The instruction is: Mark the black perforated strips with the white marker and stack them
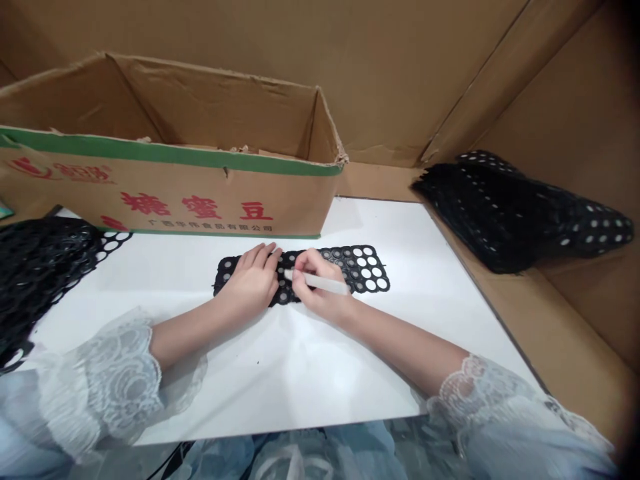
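A black perforated strip (350,267) with rows of round holes lies on the white tabletop. The holes at its right end show white right through, while many others look filled with dark or grey discs. My left hand (253,277) rests flat on the strip's left part, fingers stretched out and pressing it down. Pinched in my right hand (320,287) is a white pen-like tool (325,284), its tip pointing left to the strip's middle rows, close to my left fingers. The exact tip is too small to make out.
Behind the strip stands an open cardboard box (200,193) with a green rim and red lettering. A heap of black perforated sheets (45,267) is at the left. Another black stack (520,213) lies at the right on cardboard, beyond the white board's edge (480,287).
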Available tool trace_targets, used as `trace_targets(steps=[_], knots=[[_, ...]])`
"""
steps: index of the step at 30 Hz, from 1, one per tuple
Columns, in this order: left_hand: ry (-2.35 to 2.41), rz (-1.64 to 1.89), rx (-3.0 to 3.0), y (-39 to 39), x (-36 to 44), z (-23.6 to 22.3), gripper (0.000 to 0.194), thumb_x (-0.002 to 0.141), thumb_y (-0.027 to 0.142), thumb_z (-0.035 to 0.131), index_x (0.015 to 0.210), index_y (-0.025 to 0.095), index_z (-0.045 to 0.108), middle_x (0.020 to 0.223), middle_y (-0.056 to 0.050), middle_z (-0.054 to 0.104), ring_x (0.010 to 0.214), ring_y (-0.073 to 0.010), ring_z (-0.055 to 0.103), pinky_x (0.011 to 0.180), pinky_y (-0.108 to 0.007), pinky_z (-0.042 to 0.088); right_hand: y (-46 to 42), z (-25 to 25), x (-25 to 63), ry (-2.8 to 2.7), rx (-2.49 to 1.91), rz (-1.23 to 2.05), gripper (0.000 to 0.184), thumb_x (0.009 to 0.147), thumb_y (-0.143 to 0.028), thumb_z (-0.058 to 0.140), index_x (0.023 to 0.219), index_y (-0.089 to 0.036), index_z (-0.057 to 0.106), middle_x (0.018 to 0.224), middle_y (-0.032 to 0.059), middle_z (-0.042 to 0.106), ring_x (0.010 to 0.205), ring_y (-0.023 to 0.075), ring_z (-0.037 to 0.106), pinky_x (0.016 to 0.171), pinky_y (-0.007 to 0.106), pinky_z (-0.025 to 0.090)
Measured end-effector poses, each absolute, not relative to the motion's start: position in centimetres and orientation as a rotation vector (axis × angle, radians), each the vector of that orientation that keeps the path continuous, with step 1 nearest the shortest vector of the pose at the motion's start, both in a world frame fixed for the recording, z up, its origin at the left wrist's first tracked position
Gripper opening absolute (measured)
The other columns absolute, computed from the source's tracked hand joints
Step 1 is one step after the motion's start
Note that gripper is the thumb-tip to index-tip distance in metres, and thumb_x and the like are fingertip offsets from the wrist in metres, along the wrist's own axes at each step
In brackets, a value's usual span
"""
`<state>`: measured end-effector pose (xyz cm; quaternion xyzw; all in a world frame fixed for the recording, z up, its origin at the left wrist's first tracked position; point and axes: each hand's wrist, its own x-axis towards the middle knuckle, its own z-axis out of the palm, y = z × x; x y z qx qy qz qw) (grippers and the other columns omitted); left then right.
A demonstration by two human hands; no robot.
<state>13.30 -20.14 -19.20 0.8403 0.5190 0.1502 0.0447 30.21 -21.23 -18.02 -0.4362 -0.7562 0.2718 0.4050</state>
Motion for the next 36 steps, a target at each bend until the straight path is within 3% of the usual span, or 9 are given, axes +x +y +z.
trace_targets(steps=[7,11,13,17,21,32,36], knots=[[1.504,0.634,2.273,-19.5,13.3,-18.9,0.03,0.072,0.015,0.038,0.1,0.014,0.045,0.112,-0.011,0.05,0.109,-0.0226,0.044,0.094,-0.039,0.036,-19.4,-18.2,30.9,-1.782,-1.176,0.778,0.019,0.077,-0.028,0.047,0.064,-0.02,0.035,0.066,-0.002,0.051,0.062,0.0106,0.047,0.062,0.025,0.039],[1.479,0.662,2.165,-19.3,13.1,-18.3,0.025,0.073,0.017,0.036,0.096,0.017,0.045,0.095,-0.006,0.055,0.096,-0.02,0.05,0.084,-0.035,0.041,-18.8,-18.4,30.9,-1.857,-1.142,0.678,0.022,0.074,-0.02,0.048,0.056,-0.019,0.036,0.087,0.0037,0.06,0.096,0.0175,0.049,0.088,0.036,0.034],[1.487,0.63,2.148,-19.4,13.0,-18.1,0.03,0.075,0.018,0.035,0.103,0.017,0.044,0.097,-0.006,0.055,0.097,-0.0202,0.049,0.083,-0.035,0.041,-18.6,-18.6,31.0,-1.896,-1.105,0.739,0.021,0.075,-0.02,0.046,0.056,-0.019,0.038,0.095,0.0047,0.061,0.103,0.0182,0.048,0.092,0.038,0.032],[1.485,0.531,2.222,-19.6,12.9,-18.1,0.026,0.077,0.017,0.032,0.097,0.016,0.048,0.096,-0.007,0.055,0.096,-0.0222,0.045,0.084,-0.038,0.039,-18.3,-18.8,31.3,-1.969,-1.017,0.938,0.024,0.08,-0.025,0.04,0.057,-0.018,0.041,0.096,0.0054,0.059,0.092,0.0145,0.053,0.086,0.032,0.039],[1.507,0.489,2.281,-19.5,13.0,-18.3,0.015,0.076,0.016,0.032,0.082,0.016,0.045,0.083,-0.006,0.052,0.086,-0.0217,0.044,0.078,-0.037,0.04,-18.4,-18.5,31.2,-2.033,-1.024,0.847,0.024,0.079,-0.022,0.039,0.055,-0.017,0.041,0.091,0.0054,0.055,0.09,0.0146,0.051,0.087,0.033,0.036],[1.564,0.407,2.317,-19.5,13.2,-18.3,0.011,0.076,0.017,0.032,0.083,0.016,0.041,0.078,-0.007,0.049,0.083,-0.0227,0.046,0.073,-0.036,0.041,-18.5,-18.1,31.1,-2.202,-1.016,0.699,0.02,0.078,-0.017,0.038,0.059,-0.017,0.043,0.088,0.0053,0.055,0.088,0.0162,0.048,0.085,0.036,0.033],[1.574,0.364,2.456,-19.6,13.3,-18.2,0.012,0.075,0.016,0.033,0.08,0.016,0.043,0.075,-0.008,0.05,0.081,-0.0245,0.046,0.073,-0.037,0.04,-18.5,-17.8,31.1,-2.305,-1.056,0.695,0.021,0.079,-0.019,0.037,0.058,-0.018,0.042,0.077,0.0047,0.056,0.079,0.0166,0.046,0.079,0.035,0.035]])
